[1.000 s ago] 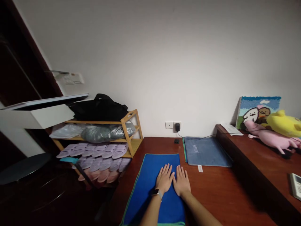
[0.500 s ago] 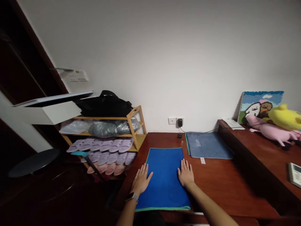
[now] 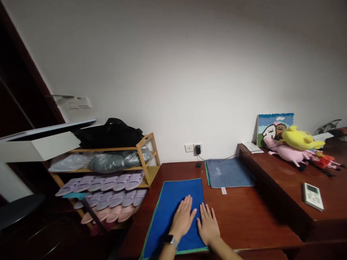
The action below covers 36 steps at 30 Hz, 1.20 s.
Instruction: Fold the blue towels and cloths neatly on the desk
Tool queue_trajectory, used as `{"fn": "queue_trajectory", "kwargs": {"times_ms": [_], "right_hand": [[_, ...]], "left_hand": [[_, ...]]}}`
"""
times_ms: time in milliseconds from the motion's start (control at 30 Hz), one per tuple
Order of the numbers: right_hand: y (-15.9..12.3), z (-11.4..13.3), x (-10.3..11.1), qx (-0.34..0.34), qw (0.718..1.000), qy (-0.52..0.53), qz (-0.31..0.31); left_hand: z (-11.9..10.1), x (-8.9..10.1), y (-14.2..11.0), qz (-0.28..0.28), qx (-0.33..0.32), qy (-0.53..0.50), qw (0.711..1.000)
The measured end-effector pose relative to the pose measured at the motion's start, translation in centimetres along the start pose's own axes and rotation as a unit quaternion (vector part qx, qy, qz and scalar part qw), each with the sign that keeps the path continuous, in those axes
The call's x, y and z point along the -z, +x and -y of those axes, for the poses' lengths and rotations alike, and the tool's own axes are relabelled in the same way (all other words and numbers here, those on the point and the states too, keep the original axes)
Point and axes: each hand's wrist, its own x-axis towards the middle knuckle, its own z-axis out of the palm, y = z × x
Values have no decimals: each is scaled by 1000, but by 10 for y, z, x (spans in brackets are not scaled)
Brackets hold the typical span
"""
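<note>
Left hand (image 3: 183, 218), a watch (image 3: 170, 239) at its wrist, and right hand (image 3: 208, 227) lie palm down, fingers extended, grasping nothing: the left on the blue cloth (image 3: 166, 207), the right across its right side. To the left, a wooden rack (image 3: 145, 155) bears a black bag (image 3: 111, 134) above rows of slippers (image 3: 118, 183). Next, the blue cloth lies spread along the left edge of the brown worktop (image 3: 244, 213), long axis running from front edge to back, its far end pointing at the wall (image 3: 173, 90). Right of it, a grey-blue cloth (image 3: 230, 173) lies by the back edge. Beyond the right edge, a raised desk (image 3: 282, 180) carries plush toys (image 3: 288, 151) and, near its front left corner, a white handset (image 3: 313, 198).
</note>
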Motion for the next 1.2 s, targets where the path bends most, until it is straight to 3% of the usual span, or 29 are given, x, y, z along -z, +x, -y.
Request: {"fn": "queue_trajectory", "kwargs": {"times_ms": [100,167,233,300,433,533,800,1000,1133,1200], "right_hand": [[5,-6,-7,26,1000,-2,2],[6,-8,-9,29,1000,-6,2],[4,-8,-8,18,1000,-7,0],[2,-7,-5,4,1000,-8,-2],[-2,-4,3,-7,1000,-17,0],[-3,-1,7,-13,1000,-21,3],[-38,12,-9,-34,999,-18,4],[-48,4,-25,-13,1000,6,-19],[-47,5,-20,-13,1000,8,-7],[-49,9,-14,-18,1000,1,1]], "left_hand": [[-48,-17,8,61,-19,-34,997],[-51,-20,2,87,-9,-37,995],[-31,-16,-17,95,-2,-24,995],[7,-8,-48,81,29,3,996],[85,5,-117,17,159,68,985],[109,7,-144,-3,179,84,980],[104,1,-142,-45,164,91,981],[122,-8,-149,-36,142,78,986],[133,1,-149,-16,133,71,988],[125,11,-138,-38,137,75,987]]}}
